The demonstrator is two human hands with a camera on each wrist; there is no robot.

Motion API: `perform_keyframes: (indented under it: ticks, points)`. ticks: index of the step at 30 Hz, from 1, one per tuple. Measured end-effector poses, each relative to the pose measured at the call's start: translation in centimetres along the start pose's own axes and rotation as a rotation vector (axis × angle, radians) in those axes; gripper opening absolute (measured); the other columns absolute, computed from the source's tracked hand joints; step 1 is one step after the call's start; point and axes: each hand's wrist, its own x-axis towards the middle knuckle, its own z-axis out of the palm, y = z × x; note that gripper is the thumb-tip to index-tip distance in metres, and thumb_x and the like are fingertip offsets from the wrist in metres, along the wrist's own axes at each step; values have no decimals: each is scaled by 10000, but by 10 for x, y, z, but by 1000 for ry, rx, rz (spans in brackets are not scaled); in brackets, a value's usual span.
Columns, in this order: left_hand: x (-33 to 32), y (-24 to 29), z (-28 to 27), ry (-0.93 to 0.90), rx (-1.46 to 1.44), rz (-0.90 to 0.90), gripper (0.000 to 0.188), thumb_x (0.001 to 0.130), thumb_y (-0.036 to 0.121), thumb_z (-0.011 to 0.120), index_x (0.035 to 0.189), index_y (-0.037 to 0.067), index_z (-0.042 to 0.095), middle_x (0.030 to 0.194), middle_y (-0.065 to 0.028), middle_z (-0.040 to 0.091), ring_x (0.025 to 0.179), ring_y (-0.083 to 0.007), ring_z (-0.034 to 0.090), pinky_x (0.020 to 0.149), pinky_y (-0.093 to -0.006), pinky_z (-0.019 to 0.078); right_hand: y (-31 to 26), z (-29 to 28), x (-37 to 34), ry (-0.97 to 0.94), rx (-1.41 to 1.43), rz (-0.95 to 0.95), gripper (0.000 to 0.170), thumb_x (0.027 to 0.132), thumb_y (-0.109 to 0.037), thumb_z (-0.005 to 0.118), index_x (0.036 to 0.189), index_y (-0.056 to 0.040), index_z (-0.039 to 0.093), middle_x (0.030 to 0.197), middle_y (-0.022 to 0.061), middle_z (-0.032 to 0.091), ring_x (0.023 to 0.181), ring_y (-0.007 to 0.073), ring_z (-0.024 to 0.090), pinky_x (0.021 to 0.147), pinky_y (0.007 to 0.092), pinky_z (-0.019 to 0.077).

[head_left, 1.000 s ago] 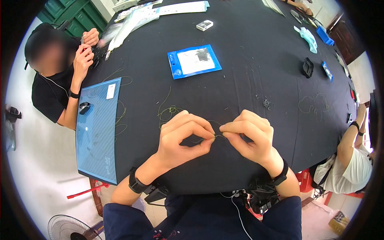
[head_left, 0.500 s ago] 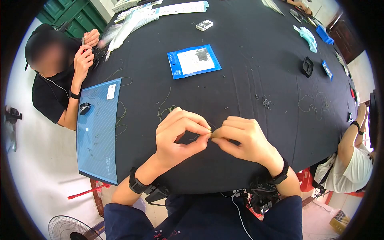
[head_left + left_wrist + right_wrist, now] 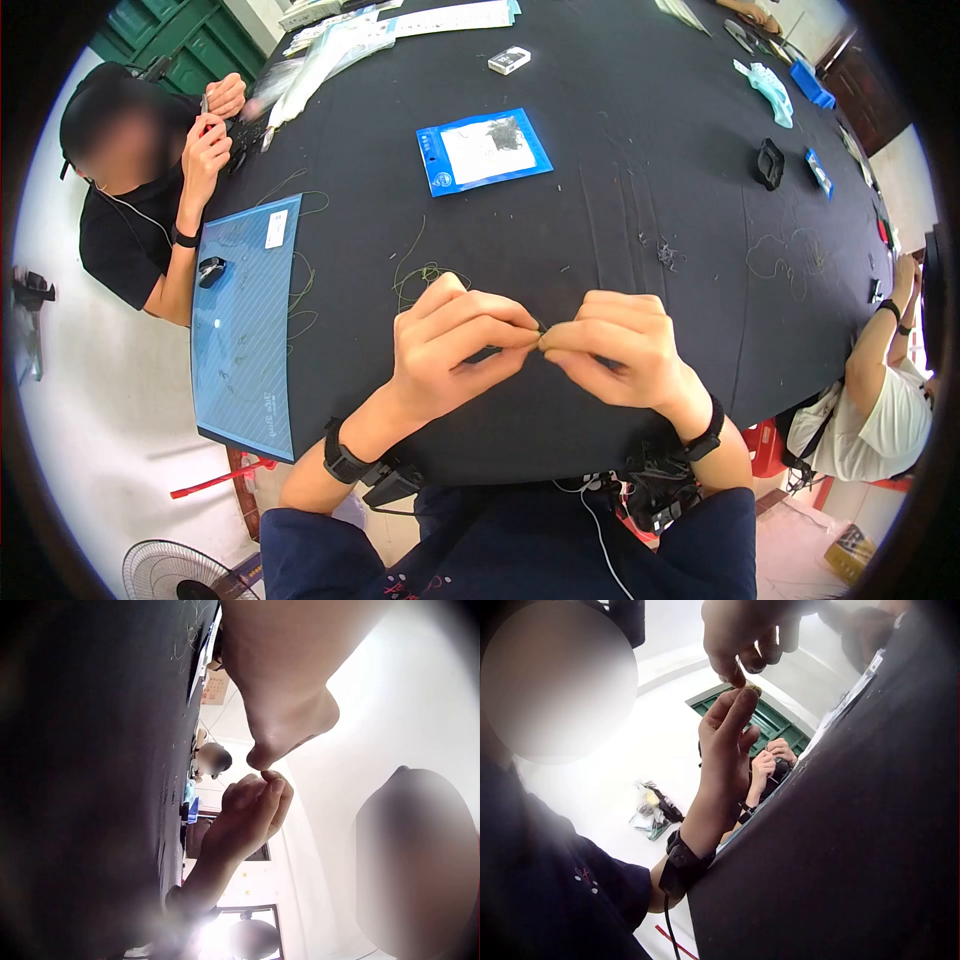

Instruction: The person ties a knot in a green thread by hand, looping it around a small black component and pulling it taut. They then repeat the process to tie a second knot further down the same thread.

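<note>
My left hand and right hand meet above the black table, fingertips right against each other. Thumb and forefinger of each pinch a thin green string, mostly hidden in the head view. A yellowish-green bit of the string shows at the left fingertips in the right wrist view. From the left wrist camera, the right hand appears with thumb and forefinger pressed together. Just beyond my left hand lies a loose tangle of green string.
A blue-edged packet lies ahead, with a small white box beyond. A blue translucent mat is at left, where another person's hands work. Dark thread tangles and a black tray are at right.
The fingertips were slightly apart with string showing between them; they have since closed together. Both hands shifted a little left, then back right. The table items stay put.
</note>
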Motion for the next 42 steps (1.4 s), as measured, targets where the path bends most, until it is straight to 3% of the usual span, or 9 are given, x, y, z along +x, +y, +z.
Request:
perform_keyframes:
  ticks: [6,16,19,25,29,34,42]
  points:
    - [-5,1,2,-63,-108,-14,232,591,11,803,778,112,710,828,11,701,663,-104,526,576,-269,322,0,-1,3,54,-58,189,120,730,-18,717,824,-63,656,681,52,589,571,208,565,499,300,446]
    - [-2,-3,-1,54,-19,-22,195,623,25,797,753,121,688,822,45,695,644,-121,467,553,-243,359,1,7,-2,-228,28,129,70,772,-100,698,775,-73,633,661,54,579,610,231,590,515,335,461]
    - [-4,-2,-3,26,1,-37,214,618,14,802,790,103,712,837,3,704,686,-111,554,611,-264,346,-4,2,0,-255,86,131,81,762,-87,706,775,-69,629,647,55,578,580,234,583,497,336,451]
    - [-5,-3,2,-34,45,48,224,608,44,815,800,109,719,833,22,698,665,-108,514,581,-264,335,-3,-3,2,-54,95,104,96,750,-41,712,801,-60,633,659,60,593,556,228,578,492,310,446]
    - [-2,2,3,-57,-31,46,193,616,75,821,742,126,684,802,58,679,622,-117,464,526,-244,370,-3,-4,4,9,13,214,91,763,-17,698,823,-48,637,701,75,613,577,226,589,507,302,454]
    - [0,3,-2,-18,-124,-18,183,626,62,818,749,124,697,813,41,692,641,-115,492,557,-246,356,5,6,-3,-125,18,260,64,804,-87,668,829,-42,631,734,100,624,662,274,625,580,351,489]
    - [-1,-3,-3,93,-15,-85,195,628,26,815,757,117,700,814,36,694,654,-119,494,580,-250,357,-2,6,-2,-284,100,135,81,808,-119,685,812,-65,625,682,65,590,614,237,591,527,344,468]
